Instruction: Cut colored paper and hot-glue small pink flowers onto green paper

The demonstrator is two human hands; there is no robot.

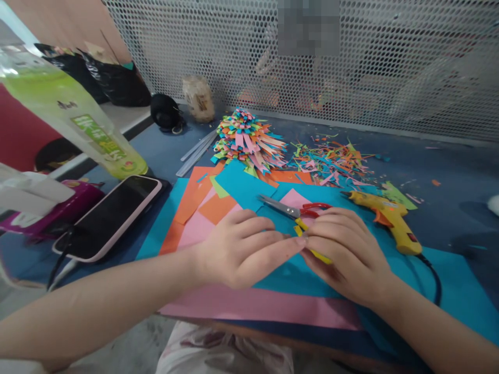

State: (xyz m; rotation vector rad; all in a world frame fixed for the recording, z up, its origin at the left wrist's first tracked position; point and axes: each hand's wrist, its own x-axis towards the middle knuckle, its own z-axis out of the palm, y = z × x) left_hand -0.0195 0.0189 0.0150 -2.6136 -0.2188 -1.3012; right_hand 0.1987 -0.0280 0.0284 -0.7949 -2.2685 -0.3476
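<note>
My left hand (249,249) and my right hand (346,249) meet over the blue paper, fingers bent and fingertips together. Between them is a narrow yellow piece (322,256), mostly covered by my right fingers; its kind is unclear. The tip of my left hand presses against it from the left. Just beyond lie scissors (283,206) with red handles, blades pointing left and slightly apart. Sheets of blue paper (249,182), pink paper (257,306) and orange paper (218,208) spread under both hands. To the right of my right hand rests a yellow glue gun (390,215).
Behind the sheets stands a cone of fringed coloured paper (247,140), with paper scraps (335,161) beside it. Clear glue sticks (197,150) lie left of it. A phone (113,215), a drink bottle (86,119) and a black round object (166,112) occupy the left. Perforated metal (234,52) closes the back.
</note>
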